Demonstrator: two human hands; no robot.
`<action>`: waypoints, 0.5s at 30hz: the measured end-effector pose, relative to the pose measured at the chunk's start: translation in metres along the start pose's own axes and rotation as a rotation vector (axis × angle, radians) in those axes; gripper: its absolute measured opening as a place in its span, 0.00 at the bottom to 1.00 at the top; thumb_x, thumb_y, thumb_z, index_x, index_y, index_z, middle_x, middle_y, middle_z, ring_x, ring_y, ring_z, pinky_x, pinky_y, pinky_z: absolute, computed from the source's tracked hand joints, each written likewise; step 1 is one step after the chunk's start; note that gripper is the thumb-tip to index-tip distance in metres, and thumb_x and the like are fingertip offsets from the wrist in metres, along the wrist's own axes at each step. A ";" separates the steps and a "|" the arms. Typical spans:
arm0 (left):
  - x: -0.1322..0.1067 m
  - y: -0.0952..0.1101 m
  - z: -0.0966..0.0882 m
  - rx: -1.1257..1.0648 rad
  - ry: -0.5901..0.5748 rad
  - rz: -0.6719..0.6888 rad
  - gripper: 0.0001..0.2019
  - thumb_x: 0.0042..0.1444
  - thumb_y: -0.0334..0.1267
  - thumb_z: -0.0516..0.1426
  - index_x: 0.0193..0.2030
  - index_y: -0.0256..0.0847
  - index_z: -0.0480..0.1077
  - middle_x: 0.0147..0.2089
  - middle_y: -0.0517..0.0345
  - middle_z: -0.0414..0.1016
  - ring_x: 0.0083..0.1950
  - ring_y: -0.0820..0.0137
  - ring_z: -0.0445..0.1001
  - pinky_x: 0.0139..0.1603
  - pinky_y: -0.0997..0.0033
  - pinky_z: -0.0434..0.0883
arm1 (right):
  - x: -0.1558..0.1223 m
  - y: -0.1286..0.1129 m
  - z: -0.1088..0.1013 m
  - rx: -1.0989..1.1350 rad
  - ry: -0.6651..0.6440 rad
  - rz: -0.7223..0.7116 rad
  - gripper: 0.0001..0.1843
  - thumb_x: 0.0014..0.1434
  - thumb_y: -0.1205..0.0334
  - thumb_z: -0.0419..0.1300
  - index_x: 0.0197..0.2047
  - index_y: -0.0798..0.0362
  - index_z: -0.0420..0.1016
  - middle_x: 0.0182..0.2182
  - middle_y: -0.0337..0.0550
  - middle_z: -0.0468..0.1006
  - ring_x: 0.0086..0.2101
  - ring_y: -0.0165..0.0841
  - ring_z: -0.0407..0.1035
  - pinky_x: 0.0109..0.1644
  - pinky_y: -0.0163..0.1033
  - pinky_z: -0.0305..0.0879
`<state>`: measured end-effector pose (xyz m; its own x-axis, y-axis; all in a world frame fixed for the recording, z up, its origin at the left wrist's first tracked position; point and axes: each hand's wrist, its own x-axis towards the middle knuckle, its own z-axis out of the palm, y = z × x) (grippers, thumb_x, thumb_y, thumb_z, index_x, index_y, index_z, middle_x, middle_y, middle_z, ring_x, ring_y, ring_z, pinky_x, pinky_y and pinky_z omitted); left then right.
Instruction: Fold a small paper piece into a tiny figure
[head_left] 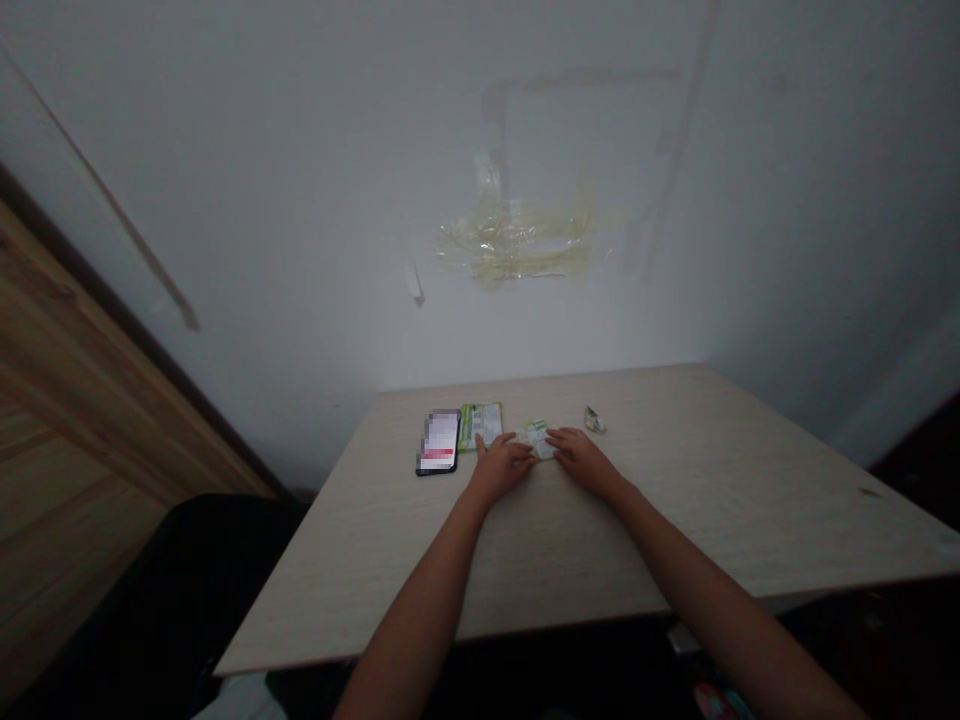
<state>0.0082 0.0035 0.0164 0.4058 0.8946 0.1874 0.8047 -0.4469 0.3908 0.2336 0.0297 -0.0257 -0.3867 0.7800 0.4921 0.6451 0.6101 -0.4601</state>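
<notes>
My left hand (pixel 499 468) and my right hand (pixel 581 460) lie close together on a pale wood-grain table (pixel 675 520), with fingers curled down. Their fingertips come onto opposite ends of a small green-and-white paper packet (pixel 537 439), which lies flat between them. Left of my left hand, a larger green-and-white card packet (pixel 481 425) lies next to a black smartphone (pixel 439 442) with a blurred screen. A small crumpled foil wrapper (pixel 594 420) sits beyond my right hand.
The table's far side meets a white wall (pixel 570 130) marked with old tape residue (pixel 517 240). A wooden panel (pixel 75 370) stands at the left, and a dark chair back (pixel 172 590) sits near the table's left corner.
</notes>
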 end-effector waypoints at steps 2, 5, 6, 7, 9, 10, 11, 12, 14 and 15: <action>0.001 -0.002 0.001 0.053 0.089 -0.039 0.11 0.64 0.45 0.54 0.48 0.55 0.77 0.58 0.60 0.76 0.67 0.58 0.61 0.66 0.24 0.32 | 0.000 0.000 0.000 -0.002 -0.004 0.006 0.21 0.60 0.68 0.56 0.56 0.52 0.75 0.56 0.51 0.74 0.57 0.43 0.65 0.64 0.57 0.59; 0.000 -0.007 0.002 0.139 0.165 -0.078 0.11 0.64 0.44 0.54 0.47 0.54 0.77 0.59 0.58 0.75 0.68 0.54 0.60 0.65 0.22 0.35 | 0.000 0.001 -0.002 -0.005 0.001 0.012 0.21 0.59 0.67 0.58 0.55 0.53 0.76 0.56 0.51 0.75 0.56 0.43 0.66 0.64 0.55 0.59; 0.000 -0.009 0.002 0.154 0.163 -0.079 0.11 0.63 0.44 0.55 0.48 0.55 0.77 0.59 0.58 0.75 0.68 0.53 0.60 0.65 0.21 0.37 | 0.000 0.001 -0.003 -0.008 0.002 0.017 0.21 0.58 0.67 0.58 0.55 0.53 0.76 0.55 0.52 0.75 0.56 0.43 0.67 0.64 0.55 0.59; -0.001 -0.010 0.003 0.160 0.159 -0.074 0.11 0.63 0.44 0.55 0.49 0.56 0.76 0.60 0.58 0.74 0.68 0.53 0.59 0.65 0.21 0.37 | 0.000 0.000 -0.004 -0.012 0.004 0.022 0.20 0.58 0.67 0.59 0.54 0.53 0.77 0.55 0.52 0.75 0.55 0.43 0.67 0.64 0.55 0.59; -0.001 -0.011 0.003 0.158 0.152 -0.049 0.12 0.62 0.45 0.55 0.49 0.57 0.76 0.60 0.59 0.74 0.68 0.53 0.59 0.65 0.22 0.38 | 0.000 -0.001 -0.006 -0.016 0.009 0.033 0.20 0.57 0.66 0.59 0.53 0.53 0.77 0.54 0.51 0.76 0.54 0.43 0.68 0.63 0.54 0.60; -0.002 -0.011 0.004 0.156 0.150 -0.036 0.11 0.62 0.45 0.55 0.49 0.58 0.76 0.60 0.59 0.74 0.68 0.54 0.60 0.66 0.23 0.38 | 0.000 -0.002 -0.007 -0.016 0.011 0.037 0.20 0.57 0.66 0.60 0.53 0.52 0.78 0.53 0.51 0.77 0.54 0.43 0.68 0.63 0.54 0.60; -0.002 -0.011 0.004 0.154 0.150 -0.025 0.11 0.62 0.46 0.55 0.49 0.58 0.76 0.60 0.59 0.74 0.68 0.54 0.60 0.67 0.24 0.38 | 0.000 -0.003 -0.007 -0.015 0.010 0.040 0.20 0.57 0.66 0.60 0.53 0.52 0.78 0.53 0.50 0.77 0.54 0.43 0.68 0.63 0.54 0.60; -0.002 -0.011 0.004 0.154 0.149 -0.018 0.11 0.62 0.46 0.55 0.48 0.58 0.77 0.59 0.59 0.74 0.68 0.54 0.60 0.67 0.26 0.38 | 0.001 -0.004 -0.008 -0.013 0.007 0.044 0.19 0.57 0.66 0.59 0.53 0.52 0.78 0.53 0.50 0.77 0.53 0.42 0.68 0.63 0.53 0.60; -0.002 -0.009 0.004 0.152 0.147 -0.013 0.11 0.62 0.47 0.55 0.48 0.58 0.77 0.59 0.59 0.74 0.68 0.55 0.60 0.68 0.27 0.38 | 0.001 -0.005 -0.008 -0.004 -0.005 0.049 0.19 0.59 0.65 0.58 0.52 0.52 0.78 0.53 0.49 0.77 0.53 0.42 0.69 0.63 0.52 0.60; -0.002 -0.009 0.004 0.147 0.147 -0.016 0.11 0.62 0.47 0.55 0.48 0.58 0.77 0.59 0.60 0.74 0.68 0.54 0.60 0.68 0.26 0.37 | 0.001 -0.005 -0.008 0.004 -0.012 0.051 0.18 0.60 0.65 0.56 0.52 0.52 0.78 0.53 0.49 0.77 0.53 0.42 0.69 0.62 0.52 0.60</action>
<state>0.0023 0.0059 0.0086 0.3332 0.8884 0.3157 0.8697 -0.4189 0.2611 0.2358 0.0265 -0.0171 -0.3611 0.8120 0.4587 0.6617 0.5696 -0.4875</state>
